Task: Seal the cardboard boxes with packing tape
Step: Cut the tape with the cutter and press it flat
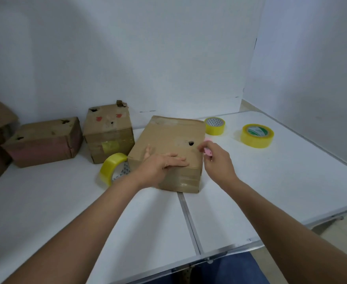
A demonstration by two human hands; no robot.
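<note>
A flat brown cardboard box (169,138) lies in the middle of the white table, with clear tape across its near side. My left hand (164,163) presses flat on the box's near top edge, fingers straight. My right hand (214,157) hovers at the box's right near corner and pinches a small pink object (207,150), partly hidden by the fingers. A yellow tape roll (112,168) stands on edge against the box's left side.
Two more cardboard boxes (43,140) (109,133) sit at the back left. Two yellow tape rolls (214,126) (257,135) lie flat at the back right. A metal seam (189,218) splits the table. White walls close the back and right.
</note>
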